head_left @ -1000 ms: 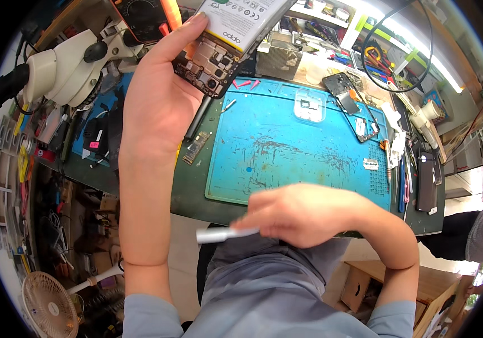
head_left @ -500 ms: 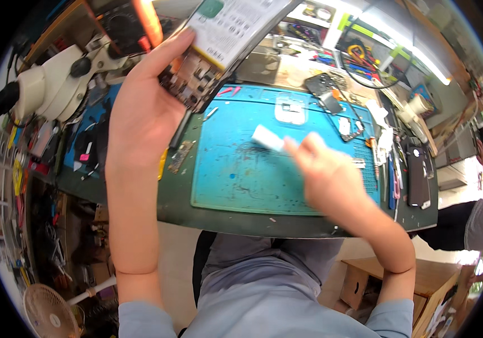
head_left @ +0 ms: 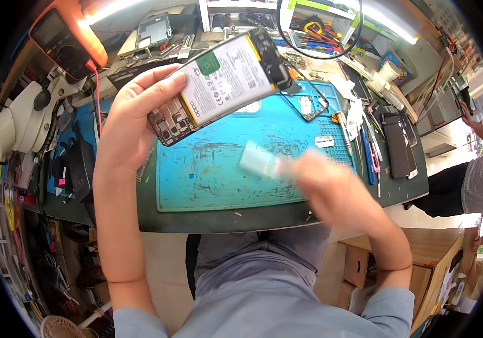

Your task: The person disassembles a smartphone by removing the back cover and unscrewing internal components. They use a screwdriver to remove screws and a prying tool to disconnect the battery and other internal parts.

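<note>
My left hand [head_left: 134, 115] is closed round the edge of an opened phone [head_left: 175, 124], its thumb over the top end. The phone's back is off, so its circuit board and white battery [head_left: 227, 79] with a green tab face me. It is held tilted above the blue work mat. Lower and to the right, my right hand [head_left: 331, 183] grips a pale, flat, squarish piece [head_left: 258, 160] by one end. Motion blurs both hand and piece, so its exact kind is unclear. The piece is apart from the phone, over the mat [head_left: 213, 188].
An orange multimeter [head_left: 67, 42] and a white microscope [head_left: 22, 121] stand at the left. On the right lie a phone frame [head_left: 312, 112], a metal blade [head_left: 324, 141], blue tweezers [head_left: 369, 158] and a dark phone [head_left: 399, 143]. Another person [head_left: 466, 180] stands at far right.
My view has shifted, with more of the bench's back showing. The phone is now lower in view and wholly visible, tilted more sideways. My right hand still holds the pale piece, blurred by motion.
</note>
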